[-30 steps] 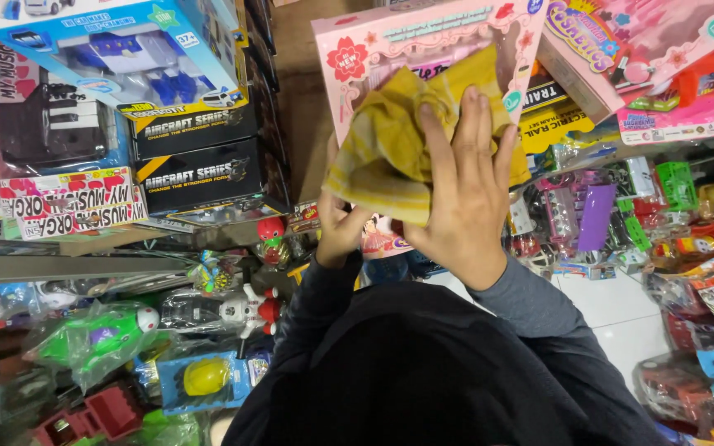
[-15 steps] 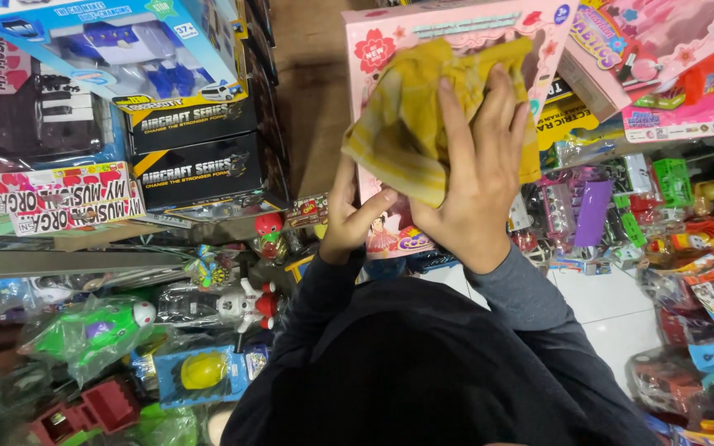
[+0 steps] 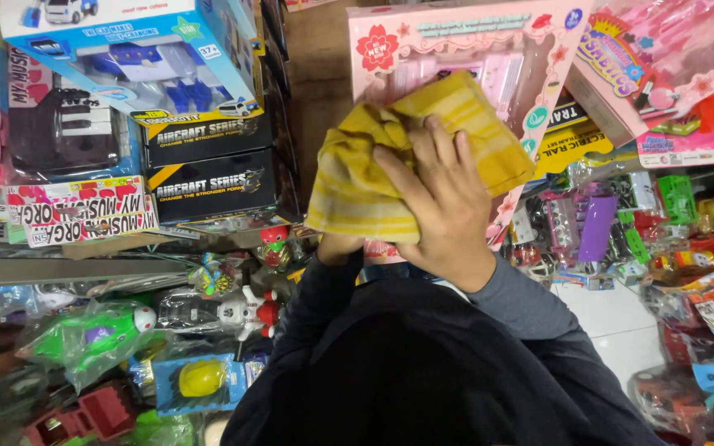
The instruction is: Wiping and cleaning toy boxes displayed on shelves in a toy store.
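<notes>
My right hand (image 3: 444, 202) presses a folded yellow striped cloth (image 3: 373, 177) flat against the front of a pink toy box (image 3: 456, 49) with a clear window. My left hand (image 3: 340, 246) grips the bottom edge of that box from below; only a few of its fingers show under the cloth. The box is held up in front of me, tilted. The cloth covers the lower left part of the box.
Shelves on the left hold stacked toy boxes, a blue robot box (image 3: 150, 58) and black boxes (image 3: 208, 177). Bagged toys (image 3: 92, 334) lie lower left. More pink boxes (image 3: 671, 74) and hanging packets (image 3: 621, 223) crowd the right. White floor tiles (image 3: 605, 306) show below.
The cloth under my right hand has slid left and down across the box face. The box sits a little lower and further right in view.
</notes>
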